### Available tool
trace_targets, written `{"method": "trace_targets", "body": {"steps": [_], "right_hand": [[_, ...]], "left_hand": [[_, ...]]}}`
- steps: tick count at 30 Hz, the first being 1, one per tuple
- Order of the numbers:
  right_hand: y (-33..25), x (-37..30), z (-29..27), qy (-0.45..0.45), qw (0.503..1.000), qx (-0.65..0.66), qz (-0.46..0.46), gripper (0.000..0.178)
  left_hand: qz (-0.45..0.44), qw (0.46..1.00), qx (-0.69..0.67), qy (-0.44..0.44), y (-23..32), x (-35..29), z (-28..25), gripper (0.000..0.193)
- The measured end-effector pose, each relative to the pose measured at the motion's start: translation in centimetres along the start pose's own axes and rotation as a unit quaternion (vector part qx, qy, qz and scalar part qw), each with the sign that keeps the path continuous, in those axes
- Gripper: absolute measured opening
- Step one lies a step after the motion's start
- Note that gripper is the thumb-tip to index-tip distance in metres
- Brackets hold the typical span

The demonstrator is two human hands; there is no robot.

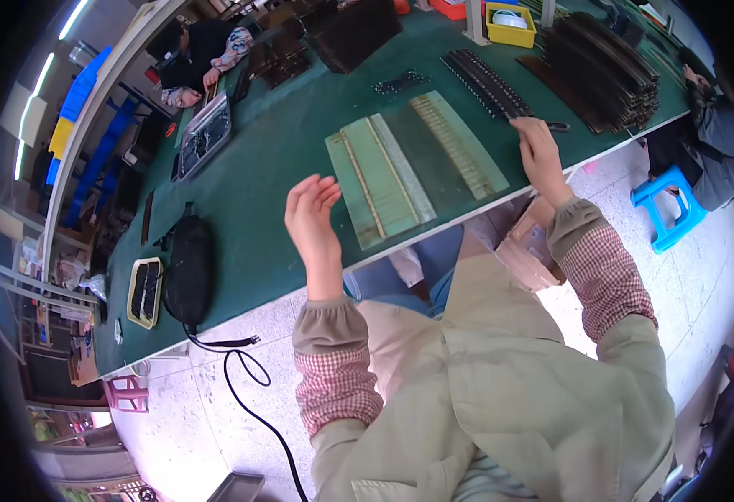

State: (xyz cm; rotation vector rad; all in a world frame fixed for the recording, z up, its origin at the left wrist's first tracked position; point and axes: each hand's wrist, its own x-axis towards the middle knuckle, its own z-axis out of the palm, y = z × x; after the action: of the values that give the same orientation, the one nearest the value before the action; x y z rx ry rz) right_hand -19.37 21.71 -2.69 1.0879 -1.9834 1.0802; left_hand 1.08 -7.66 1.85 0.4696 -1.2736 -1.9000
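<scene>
My left hand [312,219] hovers just off the left edge of a pale green board [392,213], fingers loosely curved and slightly apart, holding nothing. The board lies near the table's front edge. It carries thin tan strips, a grey band, a dark band and a ribbed tan row. At the near end of some long dark strips with studded edges [488,84], my right hand [541,159] has its fingertips drawn together. A slim dark tool handle [557,127] shows just beyond those fingers. What they pinch, if anything, is hidden.
Stacked dark curved strips [605,71] stand at the right, a yellow bin [509,23] behind. Small dark pieces [402,82] lie past the board. Leftward are a black pouch [189,268], a small tray [145,293] and a larger tray [205,138] near a co-worker's hands [199,88].
</scene>
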Motion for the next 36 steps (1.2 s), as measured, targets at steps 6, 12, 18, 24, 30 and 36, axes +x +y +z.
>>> {"method": "trace_targets", "body": {"steps": [6, 12, 18, 24, 30, 36], "right_hand": [[0.3, 0.3, 0.0, 0.034, 0.998, -0.043, 0.026, 0.030], [4.2, -0.2, -3.1, 0.047, 0.975, -0.212, 0.050, 0.031], [9.0, 0.2, -9.8, -0.196, 0.944, -0.231, 0.132, 0.031], [9.6, 2.3, -7.7, -0.145, 0.970, -0.108, 0.161, 0.033], [7.9, 4.0, -3.3, -0.175, 0.965, -0.031, 0.191, 0.035], [7.8, 3.0, -3.2, -0.147, 0.951, 0.049, 0.269, 0.036]], "left_hand": [[-0.031, 0.992, -0.022, -0.122, 1.0, -0.3, 3.5, 0.014], [-0.082, 0.985, -0.019, -0.151, 0.3, -0.5, 3.8, 0.018], [-0.227, 0.939, -0.038, -0.254, -0.4, -3.0, 8.4, 0.029], [-0.361, 0.889, -0.010, -0.281, -5.3, -3.7, 16.9, 0.040], [-0.427, 0.867, -0.002, -0.257, -9.9, -2.4, 23.2, 0.057], [-0.410, 0.873, -0.045, -0.262, -13.0, -3.5, 26.0, 0.065]]}}
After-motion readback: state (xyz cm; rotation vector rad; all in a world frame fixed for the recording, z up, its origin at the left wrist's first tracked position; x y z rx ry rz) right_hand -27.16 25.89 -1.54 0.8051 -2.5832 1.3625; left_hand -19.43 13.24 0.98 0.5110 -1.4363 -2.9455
